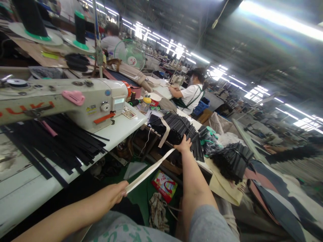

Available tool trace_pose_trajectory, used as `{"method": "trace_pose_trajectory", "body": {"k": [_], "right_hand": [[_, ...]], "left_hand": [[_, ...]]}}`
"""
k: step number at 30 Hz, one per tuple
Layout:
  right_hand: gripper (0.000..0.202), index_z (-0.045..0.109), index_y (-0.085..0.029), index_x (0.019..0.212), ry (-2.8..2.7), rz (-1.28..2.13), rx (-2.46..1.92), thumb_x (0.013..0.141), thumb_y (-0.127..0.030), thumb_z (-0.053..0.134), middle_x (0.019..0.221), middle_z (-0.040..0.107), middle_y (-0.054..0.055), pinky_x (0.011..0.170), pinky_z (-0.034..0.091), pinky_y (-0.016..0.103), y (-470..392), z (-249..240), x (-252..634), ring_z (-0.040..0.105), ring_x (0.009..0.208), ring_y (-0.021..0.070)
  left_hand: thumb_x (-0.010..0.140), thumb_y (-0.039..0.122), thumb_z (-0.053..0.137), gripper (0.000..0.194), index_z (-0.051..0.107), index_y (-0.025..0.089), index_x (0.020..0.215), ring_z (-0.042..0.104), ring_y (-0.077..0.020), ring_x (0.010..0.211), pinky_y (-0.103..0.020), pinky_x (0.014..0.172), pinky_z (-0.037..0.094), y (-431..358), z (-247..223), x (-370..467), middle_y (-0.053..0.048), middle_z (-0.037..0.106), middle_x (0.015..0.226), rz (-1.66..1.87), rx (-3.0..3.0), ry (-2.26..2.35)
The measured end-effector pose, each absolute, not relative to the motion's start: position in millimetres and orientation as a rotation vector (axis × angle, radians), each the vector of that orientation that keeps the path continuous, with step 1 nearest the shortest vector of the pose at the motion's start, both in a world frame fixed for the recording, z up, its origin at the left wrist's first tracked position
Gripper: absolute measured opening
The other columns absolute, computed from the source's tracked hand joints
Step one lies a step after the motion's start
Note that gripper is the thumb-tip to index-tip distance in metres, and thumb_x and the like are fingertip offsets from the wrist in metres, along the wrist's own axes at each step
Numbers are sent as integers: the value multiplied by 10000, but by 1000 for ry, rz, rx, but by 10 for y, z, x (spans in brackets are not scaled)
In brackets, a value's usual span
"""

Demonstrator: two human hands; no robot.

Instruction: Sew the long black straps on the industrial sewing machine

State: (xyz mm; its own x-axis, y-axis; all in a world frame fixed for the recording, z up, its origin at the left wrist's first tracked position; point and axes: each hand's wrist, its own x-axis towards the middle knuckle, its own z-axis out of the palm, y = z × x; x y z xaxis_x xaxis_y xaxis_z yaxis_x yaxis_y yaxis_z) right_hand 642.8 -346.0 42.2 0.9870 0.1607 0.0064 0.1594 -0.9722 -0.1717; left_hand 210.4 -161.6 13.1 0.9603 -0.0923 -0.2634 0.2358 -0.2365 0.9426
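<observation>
A cream fabric strip stretches taut and slanting between my two hands. Its lower end is pinched in my left hand, which is closed in front of my body. My right hand reaches forward to the edge of a pile of black strips; its fingers are partly bent, and the upper end of the cream strip meets it near the thumb. What exactly the right fingers grip cannot be made out. A short beige band lies across the pile, just left of my right hand.
A sewing machine stands on the white table at left, with black strips under its arm. Another black bundle lies to the right. A seated person works beyond. A red box is below.
</observation>
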Motion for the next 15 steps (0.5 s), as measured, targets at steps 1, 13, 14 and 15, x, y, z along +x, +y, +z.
{"method": "trace_pose_trajectory", "body": {"k": [1, 13, 14, 15], "right_hand": [[1271, 143, -246, 1664, -237, 14, -2959, 655, -451, 888, 1723, 126, 260, 1230, 235, 560, -3461, 424, 6439, 199, 1566, 500], [1302, 171, -265, 1666, -243, 37, -2931, 650, -704, 856, 1735, 110, 257, 1239, 215, 538, -3543, 437, 6464, 187, 1572, 500], [1291, 174, -266, 1665, -241, 27, -2931, 658, -701, 853, 1736, 109, 257, 1237, 219, 540, -3543, 434, 6457, 192, 1570, 500], [1283, 178, -268, 1665, -238, 17, -2930, 661, -697, 853, 1736, 110, 256, 1234, 223, 543, -3541, 433, 6451, 197, 1567, 500]], "left_hand": [[992, 587, 338, 397, 425, 224, 858, 283, -135, 634, -264, 594, 267, -1609, 123, 2068, 50, 326, 711, -304, 1782, 128], [861, 788, 395, 558, 510, 242, 831, 421, -173, 713, -238, 628, 389, -1449, -52, 1472, 2, 429, 750, -262, 1669, 440], [871, 785, 389, 560, 519, 241, 841, 415, -168, 704, -232, 625, 388, -1417, -44, 1426, 7, 421, 742, -274, 1682, 448], [885, 779, 380, 559, 528, 240, 857, 407, -162, 694, -226, 620, 385, -1391, -38, 1383, 13, 411, 734, -284, 1696, 454]]}}
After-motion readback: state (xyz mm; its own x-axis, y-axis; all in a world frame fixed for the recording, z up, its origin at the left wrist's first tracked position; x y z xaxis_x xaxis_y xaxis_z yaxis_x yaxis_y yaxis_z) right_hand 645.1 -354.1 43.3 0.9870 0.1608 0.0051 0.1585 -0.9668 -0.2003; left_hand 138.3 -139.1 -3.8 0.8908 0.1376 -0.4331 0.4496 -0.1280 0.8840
